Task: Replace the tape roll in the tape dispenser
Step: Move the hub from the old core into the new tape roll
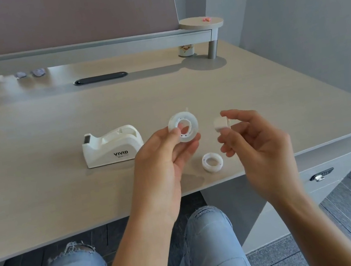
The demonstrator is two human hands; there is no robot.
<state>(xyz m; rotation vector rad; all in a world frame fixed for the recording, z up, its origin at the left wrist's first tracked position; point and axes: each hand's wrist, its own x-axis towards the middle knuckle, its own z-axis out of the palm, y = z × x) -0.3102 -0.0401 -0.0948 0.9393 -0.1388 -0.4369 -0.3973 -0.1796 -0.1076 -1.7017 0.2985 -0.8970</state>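
The left hand point(162, 156) pinches the fresh tape roll point(183, 126) upright with its hole facing the white hub point(221, 123) gripped in the right hand point(255, 139), ready to thread, while the empty core point(212, 162) lies on the worktop point(62, 188) beside the waiting dispenser point(112, 147)

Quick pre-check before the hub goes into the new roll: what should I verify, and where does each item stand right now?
1. New tape roll gripped in left hand: ok.
2. Hub pinched in right hand: ok.
3. Hub lined up with the roll's centre hole: not ok, they are apart.
4. Dispenser cradle empty: ok.
5. Old core out of the way on the desk: ok.
6. Tape's loose end found: cannot tell.
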